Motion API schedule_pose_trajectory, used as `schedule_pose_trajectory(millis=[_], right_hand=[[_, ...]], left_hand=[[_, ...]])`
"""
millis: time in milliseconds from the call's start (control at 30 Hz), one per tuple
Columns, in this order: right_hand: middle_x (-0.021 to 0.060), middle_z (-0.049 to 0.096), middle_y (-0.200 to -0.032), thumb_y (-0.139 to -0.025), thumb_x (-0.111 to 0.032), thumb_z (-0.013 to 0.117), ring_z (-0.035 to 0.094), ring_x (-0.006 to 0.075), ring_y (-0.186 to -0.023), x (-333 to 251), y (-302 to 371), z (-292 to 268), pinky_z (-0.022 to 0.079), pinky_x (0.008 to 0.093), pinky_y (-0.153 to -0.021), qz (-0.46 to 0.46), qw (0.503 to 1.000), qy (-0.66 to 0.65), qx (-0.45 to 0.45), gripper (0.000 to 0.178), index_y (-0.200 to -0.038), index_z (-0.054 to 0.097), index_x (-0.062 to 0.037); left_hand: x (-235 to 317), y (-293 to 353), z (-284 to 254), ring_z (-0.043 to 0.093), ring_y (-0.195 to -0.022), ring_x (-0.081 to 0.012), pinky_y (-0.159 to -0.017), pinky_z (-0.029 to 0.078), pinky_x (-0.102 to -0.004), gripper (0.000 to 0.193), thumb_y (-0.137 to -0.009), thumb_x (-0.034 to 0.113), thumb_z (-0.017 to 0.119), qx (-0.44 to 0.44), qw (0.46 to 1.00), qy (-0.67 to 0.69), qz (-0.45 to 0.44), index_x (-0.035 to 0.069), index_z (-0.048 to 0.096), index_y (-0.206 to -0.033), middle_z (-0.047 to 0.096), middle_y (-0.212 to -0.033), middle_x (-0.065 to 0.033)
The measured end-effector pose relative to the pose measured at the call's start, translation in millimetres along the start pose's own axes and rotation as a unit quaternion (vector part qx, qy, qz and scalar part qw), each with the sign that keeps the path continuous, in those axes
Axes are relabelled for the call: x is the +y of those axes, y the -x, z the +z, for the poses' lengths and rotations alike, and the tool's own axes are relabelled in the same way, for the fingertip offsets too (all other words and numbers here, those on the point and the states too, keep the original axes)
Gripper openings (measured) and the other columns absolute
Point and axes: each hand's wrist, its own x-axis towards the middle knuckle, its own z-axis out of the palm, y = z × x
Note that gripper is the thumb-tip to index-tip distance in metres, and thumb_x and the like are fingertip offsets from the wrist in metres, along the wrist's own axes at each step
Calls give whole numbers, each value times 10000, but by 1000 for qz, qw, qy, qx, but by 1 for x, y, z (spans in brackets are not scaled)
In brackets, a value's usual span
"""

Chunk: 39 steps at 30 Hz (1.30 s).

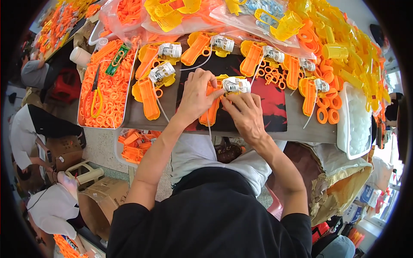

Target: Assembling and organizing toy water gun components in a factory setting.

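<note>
Two bare hands meet over one half-built toy gun (221,96), an orange grip shell with a yellow body and a white mechanism on top, lying on the dark mat (271,109) at the table's near edge. Left hand (195,96) lies curled over the orange grip, fingers closed on it. Right hand (246,112) pinches at the white mechanism with thumb and forefinger; what, if anything, sits between the fingertips appears too small to tell. Similar toy assemblies (157,79) lie in a row behind. Left of them, a tray (80,117) holds orange rings and yellow-handled scissors (94,96); a white tub (344,129) stands right.
</note>
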Motion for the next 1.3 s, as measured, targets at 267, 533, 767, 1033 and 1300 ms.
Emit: schedule_pose_trajectory(millis=[267, 533, 767, 1033, 1300], right_hand=[[110, 613, -1237, -810, -27, 679, 592, 234, -955, -59, 15, 23, 418, 404, -924, 163, 983, 78, 14, 410, -1219, 678, 7], [117, 625, -1338, -890, -87, 694, 589, 319, -1208, 9, -7, 4, 400, 449, -1037, 166, 984, 30, 62, 466, -1346, 601, -69], [105, 608, -1402, -900, -81, 677, 595, 250, -1243, 10, -1, 16, 384, 455, -1079, 172, 985, 13, 28, 462, -1352, 586, -75], [109, 630, -1367, -925, -106, 681, 601, 285, -1180, 6, -9, 24, 391, 441, -1053, 230, 971, -19, 54, 391, -1310, 621, -76], [76, 628, -1332, -869, -89, 733, 581, 268, -1185, 0, -8, 26, 398, 444, -1032, 232, 968, -61, 77, 410, -1264, 629, -72]], left_hand=[[4, -12, -6, 541, -1042, -294, -909, 432, -432, 315, -826, 204, 794, -48, 999, 9, -20, 71, 545, -966, 538, -991, -98], [-18, -30, -13, 543, -1173, -282, -1028, 374, -427, 258, -875, 260, 749, -113, 993, 28, 17, 133, 643, -1073, 591, -1164, -41], [28, -1, 5, 567, -1190, -286, -1108, 385, -460, 114, -843, 120, 742, 55, 978, -150, 134, 60, 674, -912, 609, -1224, -83], [33, 23, 4, 564, -1243, -241, -1145, 373, -476, 304, -864, 104, 715, -17, 965, -217, 147, 48, 700, -1162, 614, -1288, -71], [16, -2, -7, 582, -1190, -260, -1076, 433, -443, 346, -799, 17, 723, -42, 972, -135, 186, 78, 709, -1139, 632, -1250, -61]])
